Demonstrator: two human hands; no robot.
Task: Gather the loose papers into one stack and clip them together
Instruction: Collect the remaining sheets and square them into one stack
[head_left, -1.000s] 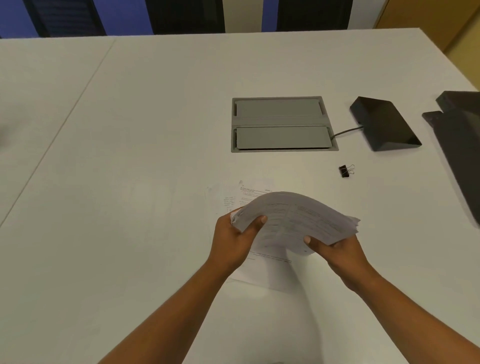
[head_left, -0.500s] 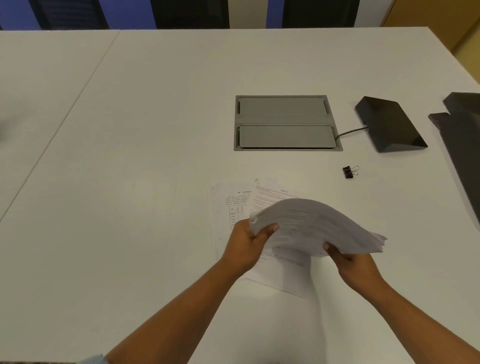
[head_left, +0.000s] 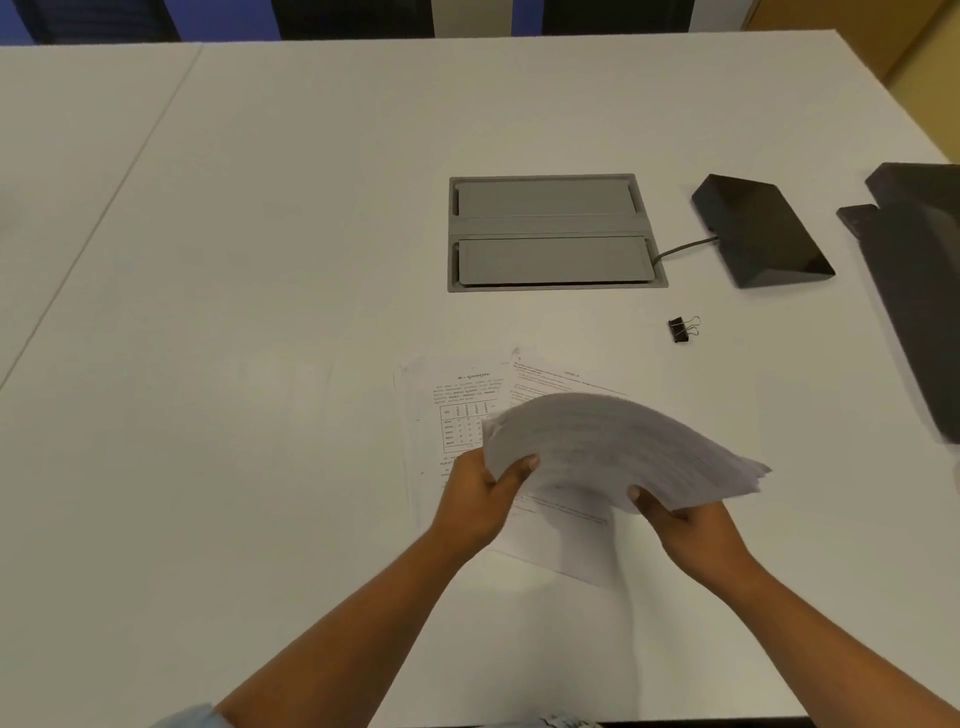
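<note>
I have both hands on a thick bowed sheaf of white printed papers (head_left: 613, 447), lifted clear of the white tabletop (head_left: 260, 312). My left hand (head_left: 480, 499) is clamped on the sheaf's left corner, thumb on top, fingers under. My right hand (head_left: 685, 525) is clamped on the near edge further right, thumb on top too. A two-point hold like this keeps a floppy pile from fanning; the arch in the middle looks like the sheets sagging between the grips. The far right edge is ragged, sheets stepped, so not squared yet.

Two loose white printed sheets (head_left: 457, 405) lie flat on the tabletop directly below and left of the sheaf, overlapping each other; one shows a small table of figures. I judge these are still to be gathered, which is why the sheaf hovers right over them.

A small black binder clip with wire handles (head_left: 681, 329) sits apart on the tabletop, beyond and right of the papers, within right-hand reach, untouched. Clipping not started.

Behind: a grey recessed cable hatch with two flaps (head_left: 550, 234), a cable running from it to a black wedge-shaped device (head_left: 758, 234); none in the way.

Risk, my guess: sheets slipping off the ragged right side if one grip loosens.
</note>
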